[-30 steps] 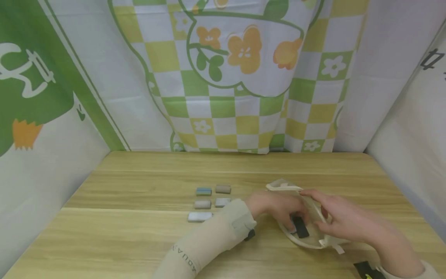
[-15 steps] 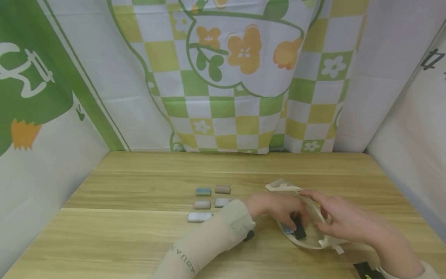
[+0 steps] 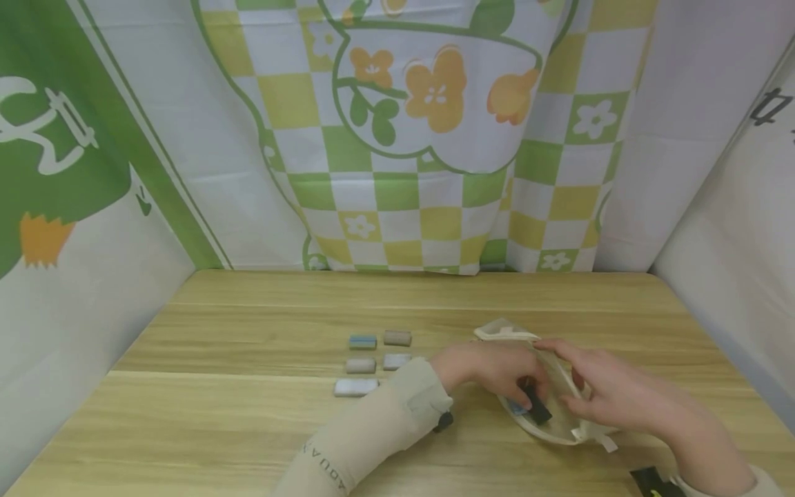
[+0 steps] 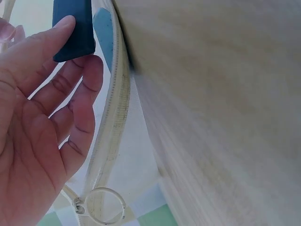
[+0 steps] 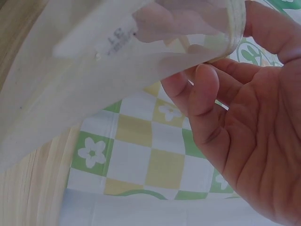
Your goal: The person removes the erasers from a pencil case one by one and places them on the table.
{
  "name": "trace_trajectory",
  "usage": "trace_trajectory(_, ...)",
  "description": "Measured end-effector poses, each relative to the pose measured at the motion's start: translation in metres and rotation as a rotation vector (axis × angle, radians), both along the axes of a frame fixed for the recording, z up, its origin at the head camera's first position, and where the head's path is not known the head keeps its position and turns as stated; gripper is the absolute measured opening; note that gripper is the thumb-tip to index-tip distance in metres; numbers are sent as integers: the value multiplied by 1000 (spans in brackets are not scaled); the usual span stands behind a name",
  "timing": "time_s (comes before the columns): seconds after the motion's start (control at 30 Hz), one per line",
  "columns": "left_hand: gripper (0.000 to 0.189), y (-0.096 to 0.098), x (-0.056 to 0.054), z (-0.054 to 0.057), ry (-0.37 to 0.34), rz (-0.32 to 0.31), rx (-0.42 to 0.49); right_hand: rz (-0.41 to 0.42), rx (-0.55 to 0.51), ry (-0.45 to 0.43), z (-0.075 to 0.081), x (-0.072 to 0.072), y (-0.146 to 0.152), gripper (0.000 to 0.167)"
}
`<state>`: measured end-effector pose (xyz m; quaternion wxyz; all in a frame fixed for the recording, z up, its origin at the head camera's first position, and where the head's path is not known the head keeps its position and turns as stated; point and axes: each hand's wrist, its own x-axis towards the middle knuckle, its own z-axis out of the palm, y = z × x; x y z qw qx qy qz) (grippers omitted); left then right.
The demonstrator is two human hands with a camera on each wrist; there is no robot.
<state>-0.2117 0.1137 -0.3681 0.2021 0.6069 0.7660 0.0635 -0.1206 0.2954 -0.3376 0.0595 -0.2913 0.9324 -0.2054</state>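
My left hand [image 3: 506, 369] is inside the mouth of a translucent zip pouch [image 3: 546, 436]. Between thumb and fingers it pinches a black rectangular block [image 4: 77, 37], whose exact kind does not show. A blue piece [image 4: 104, 35] lies beside that block, just within the zipped edge; only part of it is visible. At the pouch's right side, my right hand [image 3: 615, 386] grips the rim, with fingers on both sides of the clear wall [image 5: 70, 84]. A ring-shaped zip pull [image 4: 107, 205] hangs at the zip in the left wrist view.
Left of the pouch, small blocks lie in rows on the wooden table [image 3: 217, 414]: a blue striped one [image 3: 362, 342], a brown one [image 3: 397, 338], and several greyish ones, including a long pale block [image 3: 356, 388]. A patterned curtain [image 3: 404, 186] hangs behind the table.
The black block has shifted and tilted slightly in my left fingers, and more of the blue piece shows beside it. My right hand stays on the pouch rim.
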Motion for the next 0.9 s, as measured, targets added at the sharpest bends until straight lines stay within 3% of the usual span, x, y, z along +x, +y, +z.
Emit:
trace_trajectory(0.23,17,-5,2,4,23,-18,23,13,-8,31,-1,0,0,74)
trace_trajectory(0.57,14,-18,4,5,-4,-8,64,4,-6,3,-1,0,0,74)
trace_trajectory(0.9,13,-35,4,7,-45,-23,140,18,-11,70,-2,0,0,74)
